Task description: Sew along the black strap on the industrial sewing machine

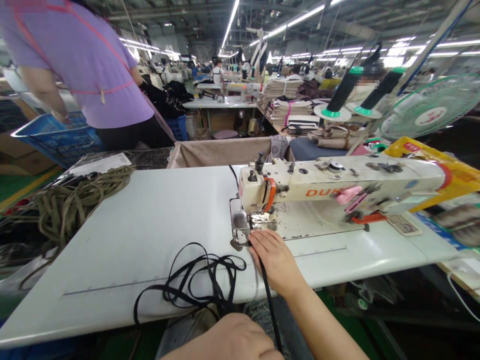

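Note:
A white industrial sewing machine [337,187] stands on a white table [142,225]. My right hand [275,260] lies flat on the table just in front of the presser foot [262,220], pressing down a thin black strap [210,280]. The strap runs from under that hand toward me and loops in a loose tangle to the left. My left hand [228,342] is at the table's near edge, fingers curled under, with the strap passing along its right side.
A pile of olive-green cord [71,202] lies at the table's left end. A person in a purple top [86,65] stands behind with a blue basket [56,137]. Thread cones [345,90], a fan [431,107] and a yellow packet [442,167] are at the right.

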Tool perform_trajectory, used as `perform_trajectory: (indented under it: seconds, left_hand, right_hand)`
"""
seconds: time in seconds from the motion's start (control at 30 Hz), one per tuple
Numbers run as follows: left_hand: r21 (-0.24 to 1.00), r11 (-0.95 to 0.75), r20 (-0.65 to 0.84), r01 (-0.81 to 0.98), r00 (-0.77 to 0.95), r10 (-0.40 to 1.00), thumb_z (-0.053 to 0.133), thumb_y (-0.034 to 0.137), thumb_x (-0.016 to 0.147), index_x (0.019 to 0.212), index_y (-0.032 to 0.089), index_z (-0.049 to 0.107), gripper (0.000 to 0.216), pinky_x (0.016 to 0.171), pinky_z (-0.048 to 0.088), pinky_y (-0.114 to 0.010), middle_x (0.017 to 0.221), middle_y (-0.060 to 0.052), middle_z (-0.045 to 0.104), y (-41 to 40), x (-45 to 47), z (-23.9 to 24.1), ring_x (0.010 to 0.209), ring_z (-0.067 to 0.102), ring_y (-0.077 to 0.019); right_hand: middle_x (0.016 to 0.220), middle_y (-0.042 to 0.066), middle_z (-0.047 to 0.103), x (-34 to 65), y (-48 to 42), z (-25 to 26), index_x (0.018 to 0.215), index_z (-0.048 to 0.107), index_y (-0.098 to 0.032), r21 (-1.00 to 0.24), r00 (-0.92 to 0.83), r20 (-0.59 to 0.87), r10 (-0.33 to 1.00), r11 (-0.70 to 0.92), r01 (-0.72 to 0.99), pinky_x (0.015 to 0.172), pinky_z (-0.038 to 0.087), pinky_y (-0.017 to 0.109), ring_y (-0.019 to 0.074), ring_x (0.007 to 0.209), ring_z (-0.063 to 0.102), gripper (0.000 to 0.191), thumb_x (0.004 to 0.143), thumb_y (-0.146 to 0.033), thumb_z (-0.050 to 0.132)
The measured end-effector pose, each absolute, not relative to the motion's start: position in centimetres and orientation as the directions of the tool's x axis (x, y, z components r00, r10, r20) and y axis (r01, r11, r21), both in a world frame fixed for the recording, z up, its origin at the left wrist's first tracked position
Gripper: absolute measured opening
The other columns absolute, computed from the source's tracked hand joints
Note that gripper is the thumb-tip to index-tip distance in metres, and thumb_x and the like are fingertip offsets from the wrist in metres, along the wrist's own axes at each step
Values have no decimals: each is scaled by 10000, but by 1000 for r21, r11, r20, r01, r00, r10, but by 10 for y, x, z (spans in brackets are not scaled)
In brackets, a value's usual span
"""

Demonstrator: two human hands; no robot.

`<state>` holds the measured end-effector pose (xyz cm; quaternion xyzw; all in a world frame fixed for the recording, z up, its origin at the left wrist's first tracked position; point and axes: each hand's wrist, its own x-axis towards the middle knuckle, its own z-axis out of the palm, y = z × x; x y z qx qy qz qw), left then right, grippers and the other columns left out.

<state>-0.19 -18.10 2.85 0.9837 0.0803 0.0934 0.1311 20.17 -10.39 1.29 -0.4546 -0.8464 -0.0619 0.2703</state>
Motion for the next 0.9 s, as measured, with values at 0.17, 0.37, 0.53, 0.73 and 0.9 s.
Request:
perform_trajectory:
  seconds: [0.17, 0.37, 0.53, 0.73, 0.9]
  left_hand:
    - [291, -949, 176, 120, 969, 176, 664, 447, 1066, 1000, 216, 625, 243, 537, 350, -310, 725, 47, 641, -181, -1, 28, 654, 601, -143]
    - [319, -941, 218, 116, 957, 192, 686, 448, 1053, 1042, 220, 635, 233, 541, 367, -316, 751, 55, 670, -181, -2, 27, 659, 614, -138]
    - [333, -936, 270, 110, 940, 207, 687, 445, 1051, 1056, 235, 646, 215, 547, 375, -310, 744, 60, 671, -182, -4, 22, 668, 628, -134]
    - [348, -933, 304, 89, 931, 202, 658, 435, 1069, 1119, 237, 655, 204, 564, 388, -308, 771, 61, 691, -182, -4, 20, 693, 632, -134]
    - [342, -936, 243, 82, 954, 173, 694, 433, 1050, 1086, 239, 666, 199, 560, 384, -307, 775, 59, 703, -180, 0, 22, 692, 629, -134]
  right_hand:
    - [1417, 132, 733, 202, -104, 14, 1385, 727, -148, -140, -440, 511, 739, 577, 805, 1228, 518, 525, 281, 1299, 701, 317, 1116, -226, 578]
    - [1412, 128, 736, 201, -104, 14, 1394, 727, -170, -152, -435, 515, 739, 579, 801, 1222, 522, 519, 275, 1302, 697, 321, 1110, -221, 587]
    - [1406, 125, 740, 201, -103, 13, 1363, 734, -152, -146, -435, 516, 738, 576, 804, 1219, 520, 509, 274, 1300, 696, 303, 1110, -211, 580]
    - [1418, 130, 732, 201, -104, 16, 1387, 722, -156, -153, -444, 500, 743, 581, 800, 1216, 519, 514, 274, 1310, 687, 319, 1110, -223, 577]
    - [1414, 121, 735, 201, -103, 14, 1371, 726, -154, -148, -438, 506, 743, 575, 804, 1218, 514, 506, 274, 1307, 689, 306, 1117, -225, 572]
